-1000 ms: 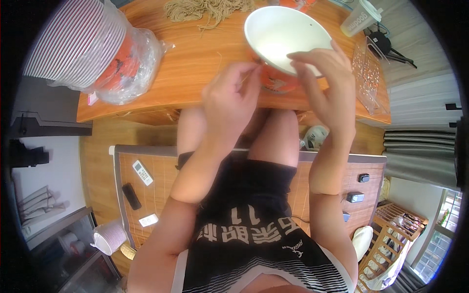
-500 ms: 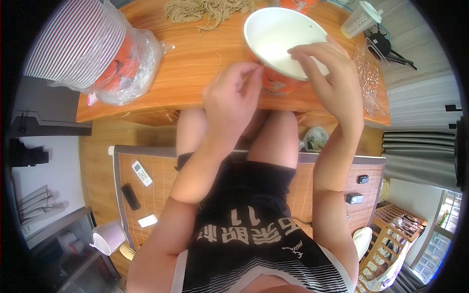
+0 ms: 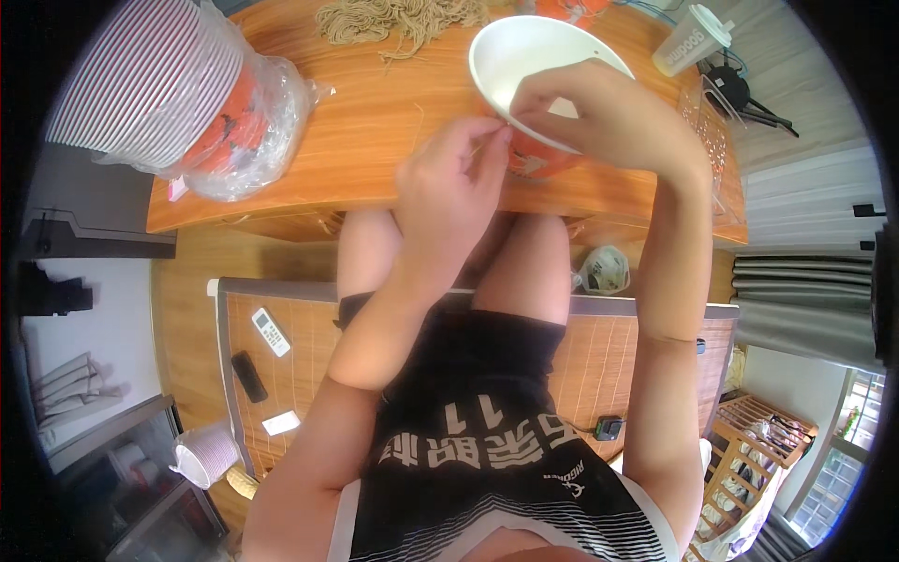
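Note:
On the wooden table (image 3: 365,140), a paper bucket (image 3: 510,56), white inside and orange outside, stands tilted toward me near the front edge. My left hand (image 3: 451,173) is at the near left of its rim, thumb and fingertips pinched together. Whatever is in that pinch is too small to make out. My right hand (image 3: 599,112) reaches over the bucket's right side, with fingers curled down inside the near rim, close to the left fingertips. Its fingertips are pressed together, and I cannot tell what lies between them.
A tall stack of white-rimmed buckets (image 3: 150,89) in clear plastic stands at the left. Tan cord (image 3: 398,19) lies at the back. To the right are a lidded cup (image 3: 693,42), a clear tray (image 3: 716,159) with small pieces, and a black device (image 3: 735,89).
My right hand has moved left and down into the bucket, its fingers closing near the rim by my left hand. My left hand and the bucket have barely shifted.

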Action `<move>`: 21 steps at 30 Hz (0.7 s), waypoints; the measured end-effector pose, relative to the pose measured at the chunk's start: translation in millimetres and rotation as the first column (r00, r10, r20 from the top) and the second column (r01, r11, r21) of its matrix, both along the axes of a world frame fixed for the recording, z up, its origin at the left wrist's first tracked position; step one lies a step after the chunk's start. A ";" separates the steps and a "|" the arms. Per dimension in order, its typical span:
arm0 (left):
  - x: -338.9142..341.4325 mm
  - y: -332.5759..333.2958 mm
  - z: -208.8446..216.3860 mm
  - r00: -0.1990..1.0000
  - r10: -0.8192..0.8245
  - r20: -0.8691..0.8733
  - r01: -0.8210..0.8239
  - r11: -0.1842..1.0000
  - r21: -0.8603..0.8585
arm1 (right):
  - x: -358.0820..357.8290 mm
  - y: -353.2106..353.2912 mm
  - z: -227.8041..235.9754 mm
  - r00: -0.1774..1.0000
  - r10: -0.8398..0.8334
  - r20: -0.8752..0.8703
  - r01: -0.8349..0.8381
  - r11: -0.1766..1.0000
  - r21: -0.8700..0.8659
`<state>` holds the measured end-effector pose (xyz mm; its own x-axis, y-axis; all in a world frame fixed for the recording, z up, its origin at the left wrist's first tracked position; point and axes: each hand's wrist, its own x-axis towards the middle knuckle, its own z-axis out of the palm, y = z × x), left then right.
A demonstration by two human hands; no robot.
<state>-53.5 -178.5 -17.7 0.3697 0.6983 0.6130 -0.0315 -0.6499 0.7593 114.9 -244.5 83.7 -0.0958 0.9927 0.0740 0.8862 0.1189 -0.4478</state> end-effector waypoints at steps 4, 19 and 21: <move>-7.2 -0.1 2.4 0.999 -0.025 -0.024 0.025 1.000 0.000 | -11.8 -10.2 3.9 0.983 -0.095 0.155 0.070 0.984 0.162; -14.9 21.5 11.1 0.941 -0.323 0.099 0.337 0.873 -0.353 | -104.1 -35.5 -49.8 0.792 -0.607 0.073 0.415 0.622 0.664; -16.5 22.5 24.9 0.880 -0.472 0.054 0.415 0.709 -0.570 | -104.4 -32.9 -61.4 0.812 -0.584 0.009 0.407 0.577 0.708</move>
